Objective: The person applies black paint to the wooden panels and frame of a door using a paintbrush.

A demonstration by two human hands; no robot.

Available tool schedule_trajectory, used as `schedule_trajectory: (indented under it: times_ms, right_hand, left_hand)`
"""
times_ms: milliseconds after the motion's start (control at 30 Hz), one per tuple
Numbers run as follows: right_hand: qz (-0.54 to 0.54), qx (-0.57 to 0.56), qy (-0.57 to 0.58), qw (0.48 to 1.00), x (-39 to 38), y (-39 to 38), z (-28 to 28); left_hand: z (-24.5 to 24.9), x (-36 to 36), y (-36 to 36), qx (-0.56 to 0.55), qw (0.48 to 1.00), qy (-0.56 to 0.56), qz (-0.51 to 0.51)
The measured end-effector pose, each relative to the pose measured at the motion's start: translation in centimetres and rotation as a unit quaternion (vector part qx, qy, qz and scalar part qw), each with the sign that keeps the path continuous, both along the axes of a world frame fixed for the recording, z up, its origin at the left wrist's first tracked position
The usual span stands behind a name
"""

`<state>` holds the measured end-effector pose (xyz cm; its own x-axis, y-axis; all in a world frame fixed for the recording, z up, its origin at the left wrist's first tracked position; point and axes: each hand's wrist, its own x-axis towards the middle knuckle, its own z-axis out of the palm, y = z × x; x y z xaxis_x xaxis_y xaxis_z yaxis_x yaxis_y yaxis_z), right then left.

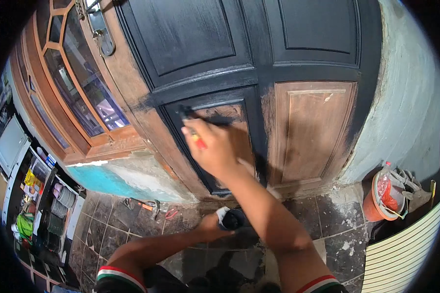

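Observation:
My right hand (215, 151) is closed round a paintbrush (199, 141) with a red and yellow handle. Its bristle end meets the upper left of the door's lower left panel (238, 136), where black paint partly covers brown wood. Lower down, my left hand (212, 225) grips a dark cup (232, 220) of black paint, with something white at its side. The upper part of the wooden door (190, 39) is black, while the lower right panel (310, 134) is bare brown wood.
A hammer (155, 209) and red-handled pliers (171, 213) lie on the tiled floor (115, 215). An orange bucket (375, 202) holding a plastic bottle stands at right, near a ribbed cream panel (406, 249). Shelves (44, 195) with household items stand left, below a wood-framed window (78, 73).

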<state>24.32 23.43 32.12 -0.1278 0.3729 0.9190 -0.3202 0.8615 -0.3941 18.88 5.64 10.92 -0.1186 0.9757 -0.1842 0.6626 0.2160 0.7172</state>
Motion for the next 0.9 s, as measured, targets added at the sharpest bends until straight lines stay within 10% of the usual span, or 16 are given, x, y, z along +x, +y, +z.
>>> schedule_trajectory:
  times_ms: [133, 267, 300, 500, 533, 600, 667, 867, 900]
  right_hand:
    - [0.003, -0.095, -0.042, 0.995, -1.8, 0.9, 0.1]
    - [-0.247, 0.000, -0.040, 0.968, 3.9, 5.6, -0.2]
    - [-0.144, -0.019, 0.048, 0.988, 5.6, 5.3, 0.0]
    - [-0.474, -0.010, -0.054, 0.879, 2.0, 5.0, -0.7]
    - [-0.264, 0.060, 0.081, 0.959, -0.7, 4.5, -1.2]
    - [-0.368, 0.015, -0.090, 0.925, -5.7, 0.1, -0.8]
    - [-0.251, 0.064, -0.118, 0.959, -7.9, -3.2, 0.5]
    - [-0.011, 0.044, 0.104, 0.994, -7.0, -0.7, -0.4]
    - [-0.119, 0.009, 0.016, 0.993, -4.4, 0.8, 0.2]
  left_hand:
    - [-2.1, 1.1, 0.1, 0.038, 0.998, -0.041, -0.041]
    - [-1.9, 0.9, -1.0, 0.002, 0.995, -0.076, -0.062]
    - [-2.2, 0.9, -1.6, 0.005, 0.997, -0.052, -0.056]
    - [-3.8, -0.3, -3.1, -0.032, 0.997, -0.002, -0.066]
    - [-4.3, -0.5, -3.4, -0.023, 0.997, 0.000, -0.070]
    - [-5.7, -0.6, -4.1, -0.005, 0.997, 0.003, -0.075]
    - [-6.8, -0.7, -4.9, 0.021, 0.996, -0.011, -0.091]
    - [-9.1, -1.2, -5.9, 0.069, 0.994, 0.029, -0.086]
    - [-9.0, -1.2, -6.0, 0.086, 0.992, 0.029, -0.086]
